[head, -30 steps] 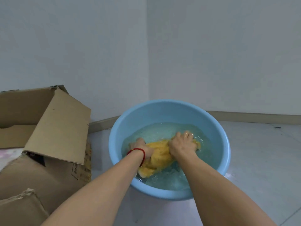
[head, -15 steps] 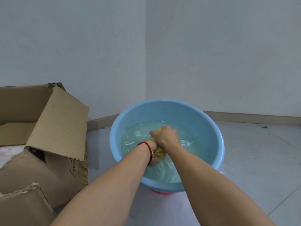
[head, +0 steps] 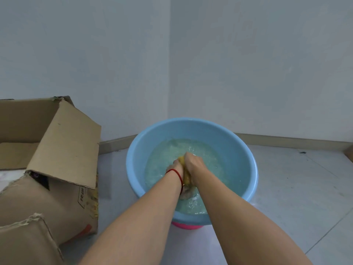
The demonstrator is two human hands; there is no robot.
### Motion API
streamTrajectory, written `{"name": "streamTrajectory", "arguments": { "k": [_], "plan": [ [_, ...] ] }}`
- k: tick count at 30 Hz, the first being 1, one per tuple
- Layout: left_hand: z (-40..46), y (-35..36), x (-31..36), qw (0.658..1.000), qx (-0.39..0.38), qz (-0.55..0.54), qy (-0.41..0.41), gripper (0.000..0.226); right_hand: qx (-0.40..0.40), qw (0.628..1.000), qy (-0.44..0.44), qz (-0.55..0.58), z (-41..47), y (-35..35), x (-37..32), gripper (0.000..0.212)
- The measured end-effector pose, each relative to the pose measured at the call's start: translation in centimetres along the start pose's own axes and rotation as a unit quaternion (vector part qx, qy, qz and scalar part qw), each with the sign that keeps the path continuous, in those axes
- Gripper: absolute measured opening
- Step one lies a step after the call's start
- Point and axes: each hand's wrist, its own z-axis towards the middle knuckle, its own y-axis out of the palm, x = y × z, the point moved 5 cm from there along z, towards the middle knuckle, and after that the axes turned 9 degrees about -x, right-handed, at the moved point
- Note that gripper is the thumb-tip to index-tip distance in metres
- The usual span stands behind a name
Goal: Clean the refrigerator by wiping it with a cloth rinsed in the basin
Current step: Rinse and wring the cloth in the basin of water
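A light blue basin (head: 238, 150) of water sits on the floor in the room's corner. Both hands are over its middle, bunched together round a yellow cloth (head: 186, 177). My right hand (head: 193, 162) grips the cloth's top from the right. My left hand (head: 176, 167), with a red string at the wrist, grips it from the left and is mostly hidden behind the wrist. The cloth hangs squeezed between the two wrists, its lower end in the water. No refrigerator is in view.
An open cardboard box (head: 63, 150) with raised flaps stands close on the left, almost touching the basin. Something pink (head: 186, 226) shows under the basin's near edge. White walls meet behind the basin; pale floor tiles (head: 296, 188) stretch to the right.
The hands were apart, rubbing the spread cloth in the water. They have come together and bunched the cloth into a tight wad, lifted slightly above the surface.
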Motion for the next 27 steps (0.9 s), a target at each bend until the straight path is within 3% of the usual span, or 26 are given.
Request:
{"name": "streamTrajectory", "arguments": {
  "k": [2,5,8,10,12,13,15,17,19,20,21,23,24,27],
  "plan": [
    [-5.8,1.1,1.2,1.000,-0.016,0.009,-0.001,0.037,0.029,0.999,-0.024,0.017,-0.4,-0.3,-0.3,0.038],
    [-7.4,0.7,1.0,0.996,0.000,0.089,-0.013,0.048,0.081,0.978,-0.078,-0.174,-0.7,-1.4,-0.9,0.043],
    [-7.2,-0.2,0.3,0.996,-0.013,0.072,-0.042,0.041,0.100,0.919,-0.101,-0.368,0.2,-2.7,-0.3,0.037],
    [-7.9,-1.6,0.6,0.994,0.043,0.092,-0.047,0.018,0.122,0.886,-0.058,-0.444,0.5,-3.7,1.2,0.041],
    [-7.4,-2.6,1.1,0.994,0.083,0.071,-0.031,0.024,0.103,0.868,0.020,-0.485,0.6,-3.8,2.8,0.047],
    [-7.3,-2.6,1.2,0.994,0.087,0.054,-0.032,0.034,0.076,0.878,0.046,-0.471,0.8,-3.3,3.4,0.051],
    [-6.7,-2.0,1.0,0.997,0.066,0.035,-0.025,0.041,0.016,0.932,0.027,-0.360,1.0,-1.8,2.9,0.047],
    [-5.7,-0.3,0.3,0.998,0.054,0.025,0.004,0.031,-0.040,0.976,-0.016,-0.213,0.6,-0.3,1.2,0.025],
    [-6.3,1.5,0.2,0.998,0.027,-0.053,0.011,0.027,-0.059,0.994,-0.038,-0.083,-0.2,0.5,0.0,0.023],
    [-6.8,1.5,0.3,0.998,0.052,0.019,0.024,0.023,-0.051,0.997,-0.047,-0.045,-0.7,0.5,-0.3,0.026],
    [-7.2,1.1,0.7,0.993,0.065,0.083,0.048,0.018,-0.029,0.997,-0.059,-0.040,-1.1,0.3,-0.6,0.030],
    [-6.9,0.6,1.3,0.997,0.025,-0.016,0.068,0.032,0.018,0.993,-0.095,-0.074,-1.4,-0.4,-0.9,0.031],
    [-7.3,0.4,0.9,0.998,0.028,0.024,0.047,0.035,0.025,0.990,-0.101,-0.094,-1.3,-0.8,-0.8,0.033],
    [-9.0,0.9,-0.1,1.000,0.026,0.007,0.003,0.035,0.024,0.986,-0.081,-0.145,-0.9,-2.4,0.2,0.050]
  ]
}}
